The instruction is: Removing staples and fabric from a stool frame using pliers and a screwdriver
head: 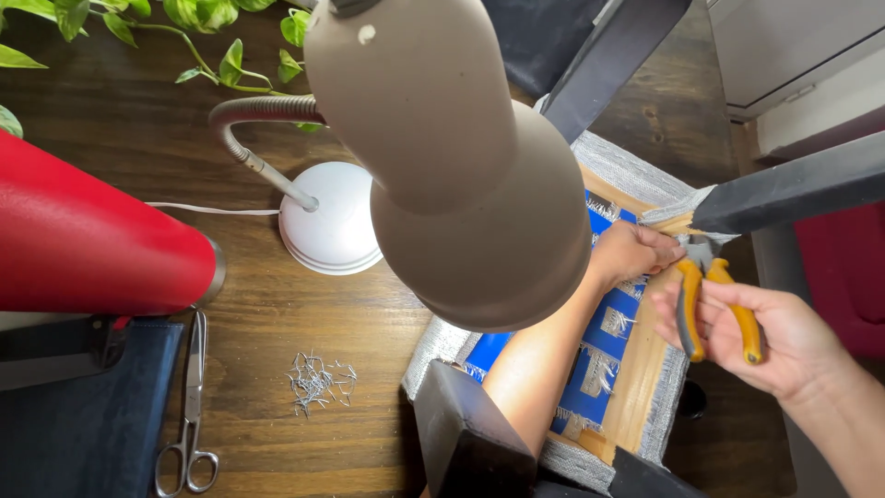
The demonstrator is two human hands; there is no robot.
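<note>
Your hands work pliers on an upturned chair seat.
Your right hand [784,337] grips orange-handled pliers [705,295] at the seat frame [645,369] edge; your left hand [636,254] presses fabric, holding nothing.

right hand [784,337] grips orange pliers [710,300] at chair frame [645,369]; left hand [631,254] presses beside.

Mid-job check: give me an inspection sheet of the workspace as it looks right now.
Surface: dark wooden floor.
Job's things: upturned chair seat with blue underside and grey fabric edge; orange-handled pliers.
Clutter: pile of pulled staples; scissors.
Hands: right hand grips pliers; left hand presses on seat.
Cables: white lamp cord.
Surroundings: desk lamp, red cone-shaped object, plant leaves.
</note>
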